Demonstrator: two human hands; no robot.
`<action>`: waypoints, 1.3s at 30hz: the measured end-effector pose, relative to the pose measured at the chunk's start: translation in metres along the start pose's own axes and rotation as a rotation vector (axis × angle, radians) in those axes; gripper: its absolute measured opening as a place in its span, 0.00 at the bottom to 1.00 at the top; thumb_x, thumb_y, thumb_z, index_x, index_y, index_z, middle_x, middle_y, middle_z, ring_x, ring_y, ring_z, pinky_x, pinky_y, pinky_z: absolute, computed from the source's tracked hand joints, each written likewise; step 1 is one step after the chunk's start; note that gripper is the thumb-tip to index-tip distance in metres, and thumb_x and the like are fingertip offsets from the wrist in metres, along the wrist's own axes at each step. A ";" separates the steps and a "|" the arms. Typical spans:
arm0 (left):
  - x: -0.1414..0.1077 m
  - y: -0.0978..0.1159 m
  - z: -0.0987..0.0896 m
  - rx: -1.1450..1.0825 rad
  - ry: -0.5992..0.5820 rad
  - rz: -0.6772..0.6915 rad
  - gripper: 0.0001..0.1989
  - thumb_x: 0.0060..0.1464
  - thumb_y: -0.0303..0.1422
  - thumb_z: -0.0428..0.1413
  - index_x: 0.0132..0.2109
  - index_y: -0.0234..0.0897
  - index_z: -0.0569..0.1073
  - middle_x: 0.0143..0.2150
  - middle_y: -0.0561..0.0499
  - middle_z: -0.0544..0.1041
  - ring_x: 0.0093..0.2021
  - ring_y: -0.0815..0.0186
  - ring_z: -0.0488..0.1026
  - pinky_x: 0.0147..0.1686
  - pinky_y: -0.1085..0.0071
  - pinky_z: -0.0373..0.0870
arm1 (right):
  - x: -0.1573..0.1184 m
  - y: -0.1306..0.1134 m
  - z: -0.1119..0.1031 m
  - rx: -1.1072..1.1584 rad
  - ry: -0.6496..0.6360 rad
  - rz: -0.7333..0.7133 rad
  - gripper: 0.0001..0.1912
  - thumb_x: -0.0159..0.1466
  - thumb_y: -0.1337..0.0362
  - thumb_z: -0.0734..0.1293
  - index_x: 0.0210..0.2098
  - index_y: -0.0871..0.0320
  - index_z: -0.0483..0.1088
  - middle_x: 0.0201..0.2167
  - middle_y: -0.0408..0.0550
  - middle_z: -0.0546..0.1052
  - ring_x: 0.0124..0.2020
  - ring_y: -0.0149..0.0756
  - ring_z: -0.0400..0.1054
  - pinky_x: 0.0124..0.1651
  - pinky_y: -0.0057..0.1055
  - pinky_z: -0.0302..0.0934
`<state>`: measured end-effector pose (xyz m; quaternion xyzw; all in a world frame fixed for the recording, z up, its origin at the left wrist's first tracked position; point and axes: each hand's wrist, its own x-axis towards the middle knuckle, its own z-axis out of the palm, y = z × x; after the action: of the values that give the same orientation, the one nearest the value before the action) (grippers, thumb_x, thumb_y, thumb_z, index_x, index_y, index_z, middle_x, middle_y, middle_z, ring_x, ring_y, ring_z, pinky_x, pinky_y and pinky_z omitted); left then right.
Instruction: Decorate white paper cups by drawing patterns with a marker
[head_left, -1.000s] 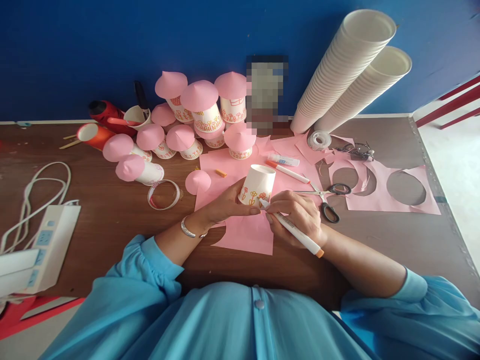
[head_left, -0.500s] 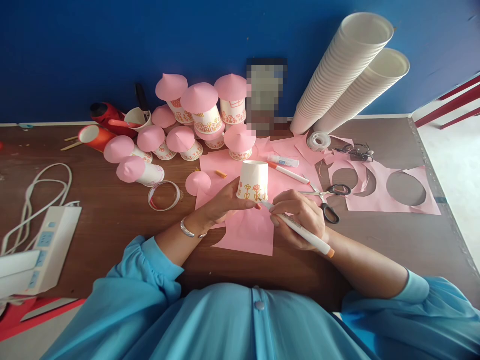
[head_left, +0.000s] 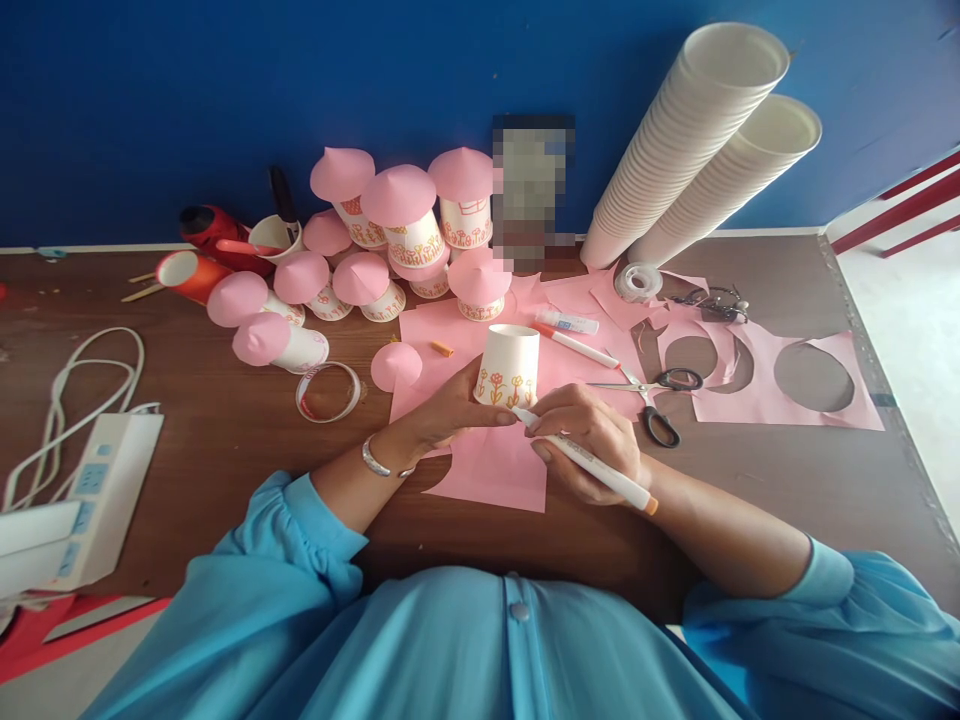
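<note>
Cup (head_left: 510, 358) and marker (head_left: 600, 467) held together over pink paper (head_left: 502, 472)
The left hand (head_left: 450, 412) grasps the cup, narrow end up, thumb along its lower edge below a row of drawn flowers. The right hand (head_left: 589, 438) pinches the marker, tip at that edge; whether it touches is too small to tell. Scissors (head_left: 643, 387) lie just beside the right hand; pink-topped cups (head_left: 414, 243) gather farther back.

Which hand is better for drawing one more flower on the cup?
Probably the right hand: it holds the marker, with the tip close to the lower edge of the cup. The left hand is busy holding that cup.
</note>
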<state>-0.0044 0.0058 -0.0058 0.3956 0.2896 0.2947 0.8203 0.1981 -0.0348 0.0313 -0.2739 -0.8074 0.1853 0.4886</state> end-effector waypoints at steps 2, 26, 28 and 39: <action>0.000 -0.001 -0.002 -0.007 0.010 0.005 0.28 0.46 0.32 0.71 0.54 0.40 0.72 0.46 0.48 0.80 0.46 0.60 0.77 0.44 0.65 0.71 | 0.001 0.000 -0.001 -0.037 0.026 -0.009 0.08 0.65 0.72 0.65 0.44 0.56 0.67 0.31 0.48 0.76 0.32 0.36 0.74 0.31 0.30 0.71; -0.002 0.002 0.000 0.046 -0.017 0.014 0.25 0.50 0.32 0.68 0.55 0.38 0.73 0.49 0.46 0.80 0.50 0.57 0.77 0.47 0.63 0.73 | 0.005 0.001 0.000 -0.205 0.032 -0.051 0.08 0.65 0.72 0.65 0.42 0.57 0.66 0.29 0.46 0.75 0.29 0.34 0.73 0.29 0.29 0.69; -0.002 0.002 0.000 0.055 -0.016 0.010 0.25 0.50 0.32 0.68 0.55 0.38 0.73 0.49 0.46 0.80 0.51 0.56 0.77 0.48 0.62 0.73 | 0.005 0.001 0.000 -0.203 0.029 -0.047 0.08 0.65 0.73 0.65 0.42 0.57 0.66 0.29 0.46 0.75 0.29 0.34 0.73 0.29 0.28 0.69; -0.001 0.001 -0.001 0.046 -0.001 0.018 0.26 0.49 0.34 0.69 0.55 0.38 0.73 0.49 0.45 0.80 0.50 0.56 0.77 0.47 0.62 0.73 | 0.004 0.002 0.002 -0.223 0.064 0.001 0.08 0.65 0.73 0.65 0.43 0.56 0.67 0.29 0.45 0.74 0.28 0.34 0.73 0.28 0.29 0.68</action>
<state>-0.0064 0.0060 -0.0058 0.4172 0.2920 0.2951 0.8084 0.1953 -0.0310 0.0316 -0.3328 -0.8068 0.0857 0.4806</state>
